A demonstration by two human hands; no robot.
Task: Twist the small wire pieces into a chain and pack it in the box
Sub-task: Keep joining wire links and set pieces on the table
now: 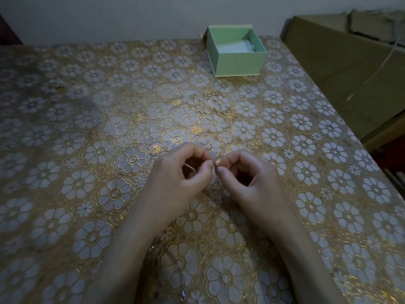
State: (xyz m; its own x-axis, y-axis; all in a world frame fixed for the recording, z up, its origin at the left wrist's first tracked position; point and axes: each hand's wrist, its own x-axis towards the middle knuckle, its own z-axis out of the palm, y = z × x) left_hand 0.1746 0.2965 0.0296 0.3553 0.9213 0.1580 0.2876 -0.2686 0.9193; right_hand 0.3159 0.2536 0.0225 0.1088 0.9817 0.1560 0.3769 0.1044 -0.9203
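Observation:
Over the middle of the table, my left hand (175, 174) and my right hand (247, 174) meet fingertip to fingertip. Both pinch a thin silvery wire piece (190, 167) between thumb and forefinger; most of it is hidden by the fingers. A thin chain (175, 266) lies on the table between my forearms, with a small clasp near the bottom edge. The pale green box (237, 62) stands open at the far side of the table, right of centre, with white padding inside.
The table (87, 128) is covered with a gold and white flower-patterned cloth. A large brown cardboard box (341, 69) stands against the table's right edge. A wall runs behind the table.

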